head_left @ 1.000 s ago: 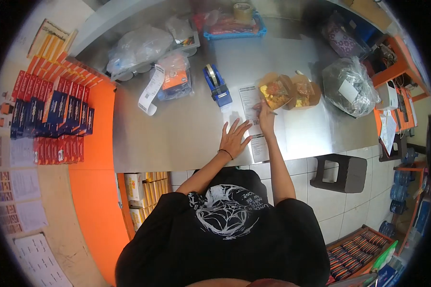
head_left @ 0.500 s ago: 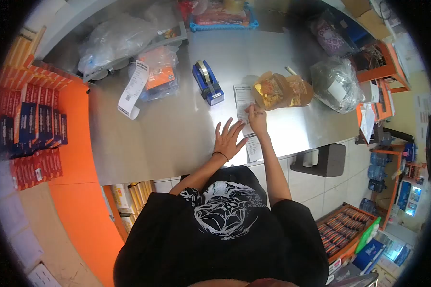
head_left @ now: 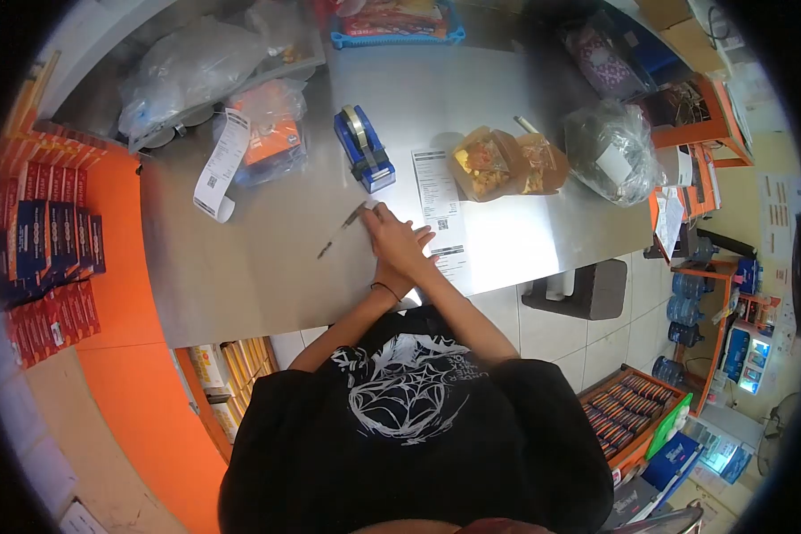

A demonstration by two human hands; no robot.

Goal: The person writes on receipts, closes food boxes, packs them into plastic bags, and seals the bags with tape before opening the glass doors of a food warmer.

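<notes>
- Now the right hand [head_left: 392, 242] has swung away from beside the food boxes [head_left: 508, 178], where it was half a second ago, and crosses over the left hand [head_left: 393, 276].
- A slim dark pen [head_left: 331, 244] shows beyond the right fingertips, left of the receipt [head_left: 433, 191], over the steel worktop [head_left: 258, 276].
- Most of the left hand is hidden beneath the right; the blue basket [head_left: 400, 39] is cut off at the top, and the receipt's print is too small to read.
- The left hand's visible fingers are spread by the receipt's edge.
- The right fingers are bent at the pen's upper end; whether they pinch it, I cannot tell.
</notes>
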